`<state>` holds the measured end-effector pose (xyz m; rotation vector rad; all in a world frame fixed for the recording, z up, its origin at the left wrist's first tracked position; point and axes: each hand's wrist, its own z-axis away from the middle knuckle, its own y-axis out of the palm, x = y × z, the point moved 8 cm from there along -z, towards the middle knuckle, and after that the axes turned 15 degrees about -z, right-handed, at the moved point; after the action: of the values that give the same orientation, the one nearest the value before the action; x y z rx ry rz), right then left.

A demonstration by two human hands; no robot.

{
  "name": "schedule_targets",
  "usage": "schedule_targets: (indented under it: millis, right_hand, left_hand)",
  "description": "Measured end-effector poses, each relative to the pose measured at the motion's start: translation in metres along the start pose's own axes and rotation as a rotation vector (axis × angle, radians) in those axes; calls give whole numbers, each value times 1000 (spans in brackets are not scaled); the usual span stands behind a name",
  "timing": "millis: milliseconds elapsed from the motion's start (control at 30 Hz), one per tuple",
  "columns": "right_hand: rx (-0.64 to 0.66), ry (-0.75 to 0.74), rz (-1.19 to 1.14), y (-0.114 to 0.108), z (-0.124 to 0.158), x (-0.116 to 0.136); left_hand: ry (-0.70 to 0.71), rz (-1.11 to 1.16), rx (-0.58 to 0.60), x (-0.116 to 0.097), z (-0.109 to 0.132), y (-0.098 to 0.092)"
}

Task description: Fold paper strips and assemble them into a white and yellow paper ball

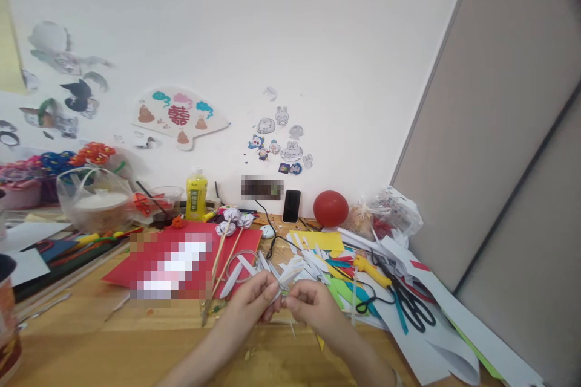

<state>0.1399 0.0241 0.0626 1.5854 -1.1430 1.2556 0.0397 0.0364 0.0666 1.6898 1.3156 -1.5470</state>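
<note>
Above the table's front part, my left hand [254, 296] is closed around a bunch of narrow white paper strips [291, 271], which fan upward from its fingers. Close beside it, my right hand [315, 308] pinches at the lower end of the bunch; a thin strand hangs below the fingertips. My fingers partly hide the lower ends of the strips. Behind my hands lie more cut white paper strips [313, 263]. Just to the left, white paper flowers [231, 221] on thin wooden sticks rest on a red folder [181, 242].
A yellow bottle [196, 196], a phone [292, 206] and a red balloon [331, 208] stand along the wall. A yellow-handled glue gun [372, 270] with a cord and black-handled scissors [415, 308] lie among coloured paper at right. A cup [8, 320] stands at the left edge.
</note>
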Motion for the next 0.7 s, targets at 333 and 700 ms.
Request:
schedule_targets:
  millis: [333, 700]
  right_hand:
    - [516, 258, 559, -3, -23, -9]
    - [261, 130, 1134, 37, -46, 54]
  left_hand:
    - [38, -366, 162, -5, 8, 9]
    - [33, -583, 26, 1, 13, 17]
